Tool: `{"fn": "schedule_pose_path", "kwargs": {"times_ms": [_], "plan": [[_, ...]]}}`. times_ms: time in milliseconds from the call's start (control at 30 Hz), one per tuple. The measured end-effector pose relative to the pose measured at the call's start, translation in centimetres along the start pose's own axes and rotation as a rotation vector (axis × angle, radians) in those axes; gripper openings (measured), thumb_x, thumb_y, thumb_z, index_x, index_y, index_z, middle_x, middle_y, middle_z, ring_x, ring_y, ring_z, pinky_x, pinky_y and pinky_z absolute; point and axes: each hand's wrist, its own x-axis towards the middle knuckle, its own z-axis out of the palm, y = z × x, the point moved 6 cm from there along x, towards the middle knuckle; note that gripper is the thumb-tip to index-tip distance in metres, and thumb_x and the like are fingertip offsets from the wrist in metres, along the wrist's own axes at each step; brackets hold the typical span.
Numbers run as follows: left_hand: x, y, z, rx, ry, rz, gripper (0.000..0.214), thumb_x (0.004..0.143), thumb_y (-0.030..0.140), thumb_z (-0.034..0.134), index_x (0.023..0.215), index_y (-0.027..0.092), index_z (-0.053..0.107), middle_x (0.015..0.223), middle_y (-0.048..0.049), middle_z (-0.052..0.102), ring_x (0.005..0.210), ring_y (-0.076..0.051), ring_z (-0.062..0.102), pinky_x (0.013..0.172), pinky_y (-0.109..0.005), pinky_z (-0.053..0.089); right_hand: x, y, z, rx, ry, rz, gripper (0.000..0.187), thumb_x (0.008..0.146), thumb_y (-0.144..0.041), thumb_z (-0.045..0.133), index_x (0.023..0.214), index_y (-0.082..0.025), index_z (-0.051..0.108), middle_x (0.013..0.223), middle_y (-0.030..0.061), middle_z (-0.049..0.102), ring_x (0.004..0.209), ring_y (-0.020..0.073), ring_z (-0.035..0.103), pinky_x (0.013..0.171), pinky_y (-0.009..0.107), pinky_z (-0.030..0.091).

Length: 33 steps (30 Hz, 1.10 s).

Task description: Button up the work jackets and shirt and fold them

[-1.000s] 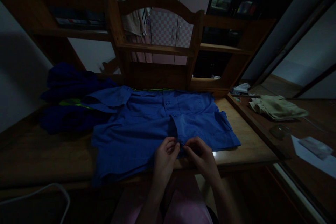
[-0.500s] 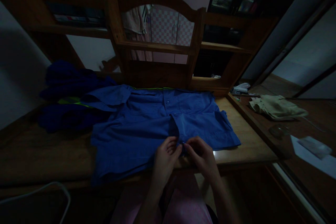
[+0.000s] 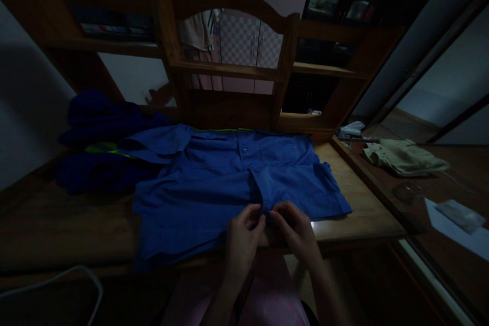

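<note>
Both hands met at the near hem of a blue short-sleeved button-front cloth shirt [image 3: 206,188]. It lay spread flat, front up, on a light brown wooden desk [image 3: 361,206] straight ahead of them. The left hand [image 3: 243,232] was curled narrow, with thumb and fingers pinched on one lower front edge of the shirt. The right hand [image 3: 295,228] was curled the same way, pinching the opposite edge of the opening. The fingertips of the two hands all but touched, and what lay between them was too dark and small to make out.

Beyond the hands the front band ran away up the shirt, with small round blue buttons [image 3: 244,150] showing on it. The opening gaped slightly just past the thumbs. The collar end lay farthest from the hands, against the foot of a brown wooden shelf unit with an arched top [image 3: 229,2].

Left of the left hand and farther off, a heap of dark navy cloth with a neon yellow-green stripe [image 3: 97,163] sat on the desk, touching the shirt's sleeve. Well to the right of the right hand was a darker brown wooden tabletop [image 3: 451,173]. On it lay a folded khaki garment [image 3: 403,157] and, nearer the person, a white sheet of paper [image 3: 454,234]. Below the hands, toward the person, pink cloth [image 3: 267,300] covered the lap. Far to the left of and below the left hand, a thin white cable [image 3: 69,274] looped.
</note>
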Motion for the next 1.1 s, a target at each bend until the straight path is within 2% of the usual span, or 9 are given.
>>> {"fn": "schedule_pose_path", "kwargs": {"times_ms": [167,333,533,767,1100], "plan": [[-0.01,0.28,0.01,0.001,-0.009,0.033,0.016,0.077,0.024,0.064,0.092,0.018,0.067,0.095,-0.0060,0.071,0.090,-0.020,0.068,0.083,-0.029,0.053,0.04,-0.04,-0.01,0.016,-0.016,0.027,0.018,0.091,-0.035,0.053,0.087,-0.019,0.059,0.080,0.0016,0.061,0.075,0.0155,0.058,0.066,0.024,0.044],[-0.13,0.40,0.11,-0.021,-0.030,0.023,0.019,0.078,0.027,0.064,0.096,0.019,0.068,0.100,-0.0061,0.071,0.094,-0.020,0.068,0.086,-0.030,0.053,-0.03,0.20,0.01,0.016,-0.021,0.049,0.018,0.092,-0.036,0.051,0.088,-0.019,0.058,0.080,0.0009,0.060,0.074,0.0144,0.056,0.065,0.023,0.043],[-0.30,0.80,0.38,-0.064,-0.080,0.020,0.022,0.080,0.034,0.063,0.095,0.019,0.068,0.099,-0.0062,0.072,0.090,-0.021,0.068,0.082,-0.030,0.055,-0.08,-0.07,-0.04,-0.036,-0.039,0.014,0.023,0.093,-0.037,0.048,0.082,-0.019,0.058,0.075,0.0001,0.058,0.072,0.0143,0.055,0.064,0.023,0.042],[-0.47,0.56,0.17,0.023,-0.004,0.038,0.023,0.080,0.038,0.063,0.093,0.020,0.068,0.094,-0.0052,0.072,0.089,-0.021,0.068,0.080,-0.029,0.054,-0.04,-0.21,0.02,-0.043,-0.063,0.004,0.022,0.095,-0.035,0.046,0.082,-0.019,0.056,0.076,0.0000,0.056,0.074,0.0143,0.054,0.066,0.024,0.041],[-0.43,0.68,0.32,0.072,-0.036,0.066,0.018,0.083,0.036,0.059,0.091,0.020,0.064,0.093,-0.0044,0.070,0.090,-0.019,0.067,0.080,-0.027,0.053,-0.05,-0.11,0.09,-0.040,-0.078,0.014,0.021,0.095,-0.033,0.046,0.082,-0.019,0.054,0.076,-0.0004,0.055,0.074,0.0142,0.054,0.066,0.024,0.039]]}}
